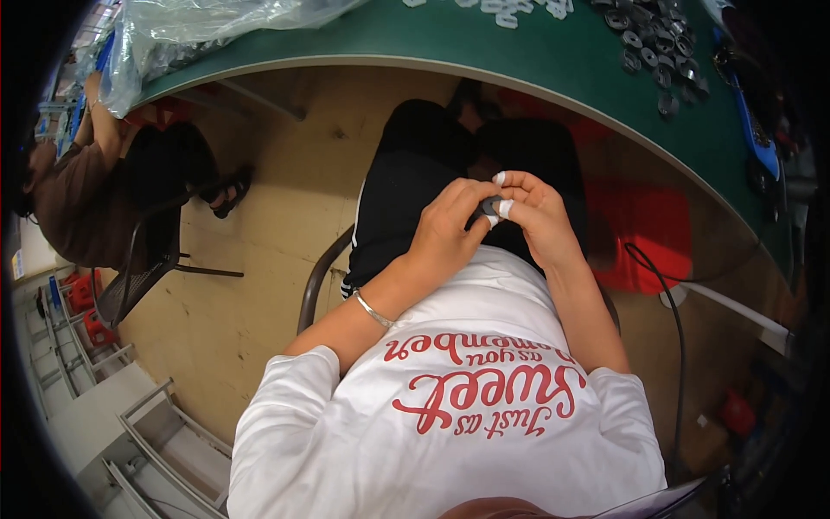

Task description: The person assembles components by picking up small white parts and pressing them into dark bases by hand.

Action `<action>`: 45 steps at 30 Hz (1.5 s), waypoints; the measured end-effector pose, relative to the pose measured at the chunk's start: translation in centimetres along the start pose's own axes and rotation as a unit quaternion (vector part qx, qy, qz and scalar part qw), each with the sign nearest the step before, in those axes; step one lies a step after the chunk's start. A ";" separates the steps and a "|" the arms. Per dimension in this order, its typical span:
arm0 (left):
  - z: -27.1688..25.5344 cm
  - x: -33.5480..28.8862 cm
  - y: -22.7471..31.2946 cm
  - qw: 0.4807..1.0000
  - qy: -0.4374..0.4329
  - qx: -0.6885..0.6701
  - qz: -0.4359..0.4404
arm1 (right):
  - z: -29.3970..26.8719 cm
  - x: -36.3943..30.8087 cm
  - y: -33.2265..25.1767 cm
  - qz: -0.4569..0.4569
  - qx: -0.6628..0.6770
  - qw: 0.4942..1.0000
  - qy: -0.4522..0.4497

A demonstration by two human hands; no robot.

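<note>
Above my lap, my left hand [448, 221] and my right hand [543, 221] meet, both closed on one small dark grey rounded part [490, 206]. White coverings wrap several of my fingertips. The fingers hide much of the part, so its full shape does not show. A pile of loose black and dark grey ring-like parts [664, 48] lies on the green table [484, 43], beyond my right hand.
Small whitish translucent pieces [506, 10] and clear plastic bags [186, 43] lie on the table. A blue-handled tool [761, 151] is at its right edge. Another person [82, 203] sits at the left. A red plastic object [648, 238] and a black cable [679, 355] are at right.
</note>
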State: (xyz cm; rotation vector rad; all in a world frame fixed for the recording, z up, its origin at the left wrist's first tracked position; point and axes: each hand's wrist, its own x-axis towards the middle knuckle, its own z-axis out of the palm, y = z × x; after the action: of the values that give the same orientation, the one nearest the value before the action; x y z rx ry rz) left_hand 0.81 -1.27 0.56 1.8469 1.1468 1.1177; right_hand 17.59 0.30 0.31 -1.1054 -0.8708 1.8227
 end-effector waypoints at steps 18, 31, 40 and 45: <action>-4.2 18.9 7.6 0.972 -0.005 0.116 0.206 | -4.3 -1.5 -11.2 -0.434 -0.222 0.785 0.383; 6.6 22.0 4.5 0.940 -0.005 0.218 0.263 | -7.9 1.0 -13.2 -0.364 -0.495 0.638 0.464; 3.6 19.1 4.5 0.978 0.025 0.054 0.201 | -4.2 0.5 -14.0 -0.360 -0.164 0.874 0.282; 3.5 17.6 4.2 0.979 0.019 0.008 0.201 | -2.9 2.5 -13.9 -0.346 -0.148 0.901 0.217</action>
State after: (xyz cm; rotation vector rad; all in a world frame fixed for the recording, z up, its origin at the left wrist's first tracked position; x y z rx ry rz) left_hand 9.64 12.98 8.21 2.1376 0.8222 1.3716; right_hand 23.48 8.93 10.21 -1.1299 -1.1039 0.8346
